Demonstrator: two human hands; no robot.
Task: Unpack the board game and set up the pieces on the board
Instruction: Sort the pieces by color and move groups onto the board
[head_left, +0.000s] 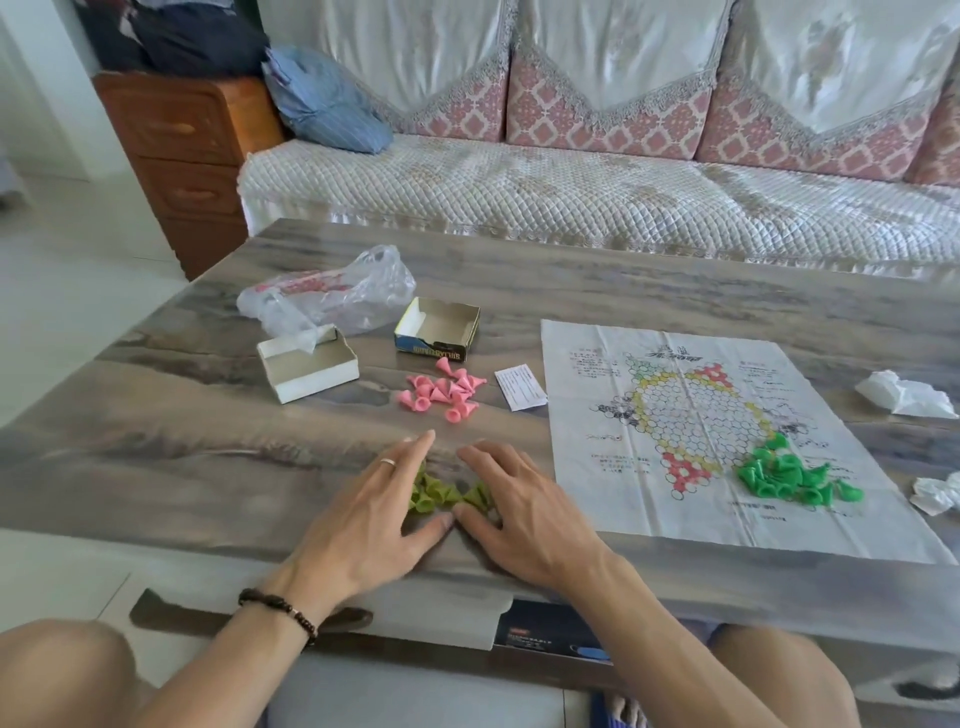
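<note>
Two hands are what I'm watching through the head camera, both flat over a small heap of olive-green pieces (445, 496) near the front edge of the table (156, 457). My left hand (371, 512) lies with its fingers spread and straight, angled in from the left; my right hand (511, 506) mirrors it from the right, fingers likewise spread and nearly flat. The thumbs almost meet below the heap, so the pieces sit corralled between the two palms, touched at the edges but not pinched by either hand (I can't see any piece actually lifted).

What matters for the next move: the paper board (717, 426) lies to the right of this heap, its long side running away from me, so my right hand is the nearer one to carry pieces across. Bright green pieces (795, 475) already sit piled on the board's near right part. Pink pieces (441, 392) wait farther back on the table, beyond my fingertips, near the open box tray (436, 330) and the box lid (309, 366).
</note>
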